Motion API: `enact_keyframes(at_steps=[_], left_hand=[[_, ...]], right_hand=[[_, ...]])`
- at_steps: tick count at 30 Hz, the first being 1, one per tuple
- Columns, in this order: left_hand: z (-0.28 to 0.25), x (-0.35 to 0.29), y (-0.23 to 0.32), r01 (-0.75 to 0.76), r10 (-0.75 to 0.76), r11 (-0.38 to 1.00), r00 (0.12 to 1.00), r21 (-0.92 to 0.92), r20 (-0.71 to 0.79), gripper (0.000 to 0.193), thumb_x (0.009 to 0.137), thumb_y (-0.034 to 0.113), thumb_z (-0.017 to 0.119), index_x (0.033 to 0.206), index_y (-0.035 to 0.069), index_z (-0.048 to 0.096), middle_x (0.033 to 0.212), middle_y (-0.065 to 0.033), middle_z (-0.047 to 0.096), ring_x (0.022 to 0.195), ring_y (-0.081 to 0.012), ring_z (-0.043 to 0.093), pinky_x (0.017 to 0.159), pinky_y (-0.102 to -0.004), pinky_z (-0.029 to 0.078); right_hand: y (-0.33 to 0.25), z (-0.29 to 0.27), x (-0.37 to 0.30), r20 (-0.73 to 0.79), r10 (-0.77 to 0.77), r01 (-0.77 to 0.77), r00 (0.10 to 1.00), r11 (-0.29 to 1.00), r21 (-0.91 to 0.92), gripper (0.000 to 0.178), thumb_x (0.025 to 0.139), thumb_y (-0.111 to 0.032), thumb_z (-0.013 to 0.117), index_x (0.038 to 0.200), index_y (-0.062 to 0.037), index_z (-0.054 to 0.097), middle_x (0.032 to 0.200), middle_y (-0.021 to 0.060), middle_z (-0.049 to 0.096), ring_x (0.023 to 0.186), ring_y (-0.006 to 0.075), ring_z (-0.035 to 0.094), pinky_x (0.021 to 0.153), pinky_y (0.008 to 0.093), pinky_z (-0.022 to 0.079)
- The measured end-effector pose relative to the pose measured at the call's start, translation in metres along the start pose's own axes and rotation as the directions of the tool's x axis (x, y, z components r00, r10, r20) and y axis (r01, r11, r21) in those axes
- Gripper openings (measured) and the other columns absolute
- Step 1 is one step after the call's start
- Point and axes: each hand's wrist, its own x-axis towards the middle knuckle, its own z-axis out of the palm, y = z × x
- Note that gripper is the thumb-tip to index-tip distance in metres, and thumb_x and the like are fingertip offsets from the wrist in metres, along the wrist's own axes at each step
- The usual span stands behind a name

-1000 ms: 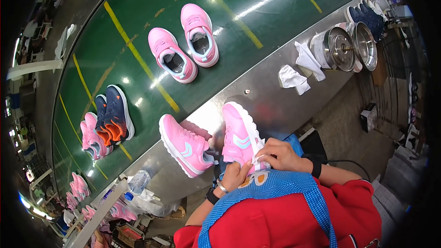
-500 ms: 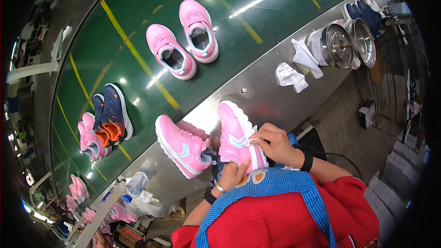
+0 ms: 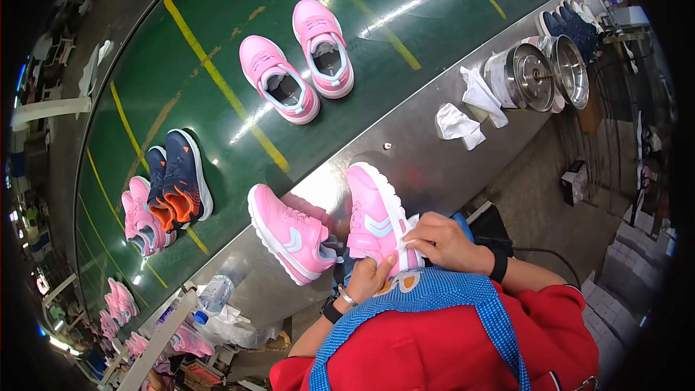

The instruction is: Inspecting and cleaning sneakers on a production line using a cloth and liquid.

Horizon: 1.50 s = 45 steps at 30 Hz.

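Observation:
My left hand [image 3: 369,277] grips the heel end of a pink sneaker [image 3: 376,217] that rests on its side on the steel ledge [image 3: 427,166]. Over the same heel, my right hand [image 3: 445,241] presses a small white cloth [image 3: 407,235] against the shoe's side. Its mate, a second pink sneaker [image 3: 289,235], lies just to the left on the ledge, touching nothing in my hands.
A green conveyor belt [image 3: 217,43] carries a pink pair [image 3: 300,72], a navy and orange pair [image 3: 177,185] and more pink shoes [image 3: 137,221]. White rags [image 3: 467,112], metal tins [image 3: 539,72] and a plastic bottle [image 3: 213,293] sit on the ledge.
The held sneaker has shifted a little toward me, and my right hand has slid along its heel with the cloth. The belt's shoes have drifted slightly left.

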Motion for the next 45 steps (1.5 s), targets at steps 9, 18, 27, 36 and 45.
enact_keyframes(at_steps=[9,18,27,36,45], left_hand=[[-0.005,-0.001,0.003,-0.015,0.014,0.991,1.0,-0.131,-0.012,0.047,0.087,0.031,0.054,0.051,0.001,0.052,0.044,-0.0087,0.052,0.039,-0.0175,0.053,0.041,-0.031,0.041],[-0.01,-0.013,0.008,-0.071,0.075,0.995,0.995,0.065,-0.069,0.049,0.085,0.034,0.056,0.052,-0.002,0.048,0.046,-0.0149,0.05,0.04,-0.0239,0.051,0.042,-0.0365,0.039],[0.0,-0.007,-0.018,-0.092,0.03,0.931,0.984,-0.354,-0.177,0.045,0.087,0.029,0.055,0.053,0.0,0.046,0.046,-0.0032,0.042,0.045,-0.0073,0.036,0.04,-0.0281,0.032],[-0.007,0.024,0.009,-0.07,0.103,0.992,0.931,0.106,-0.349,0.047,0.084,0.034,0.058,0.056,-0.003,0.049,0.048,-0.0142,0.046,0.044,-0.0164,0.039,0.042,-0.0356,0.031],[0.007,0.034,-0.016,-0.072,0.154,0.978,0.886,0.198,-0.437,0.053,0.085,0.037,0.053,0.058,-0.008,0.051,0.053,-0.0244,0.051,0.048,-0.03,0.052,0.049,-0.0425,0.037]], right_hand=[[-0.014,0.006,-0.002,0.067,0.211,-0.219,0.975,0.963,0.157,0.009,0.074,-0.004,0.064,0.083,-0.0043,0.064,0.078,0.0074,0.053,0.064,0.0139,0.053,0.057,0.0229,0.041],[0.021,0.039,0.092,-0.25,-0.219,0.198,0.943,0.974,-0.106,0.006,0.073,-0.007,0.062,0.077,-0.0022,0.06,0.071,0.0112,0.049,0.064,0.0254,0.052,0.058,0.036,0.041],[0.026,-0.017,0.1,-0.233,0.161,-0.089,0.959,0.952,0.292,0.01,0.079,-0.013,0.06,0.084,-0.0034,0.061,0.075,0.0055,0.057,0.068,0.0129,0.055,0.061,0.0256,0.044],[-0.005,-0.263,0.004,-0.827,-0.227,-0.193,0.514,0.909,-0.37,0.014,0.083,-0.009,0.056,0.095,-0.0013,0.059,0.083,0.0044,0.06,0.073,0.0096,0.055,0.066,0.0219,0.044],[0.077,-0.241,0.035,-0.674,-0.179,-0.298,0.716,0.795,-0.528,0.008,0.066,0.003,0.057,0.071,-0.0022,0.055,0.076,0.017,0.054,0.076,0.0352,0.055,0.066,0.0395,0.043]])
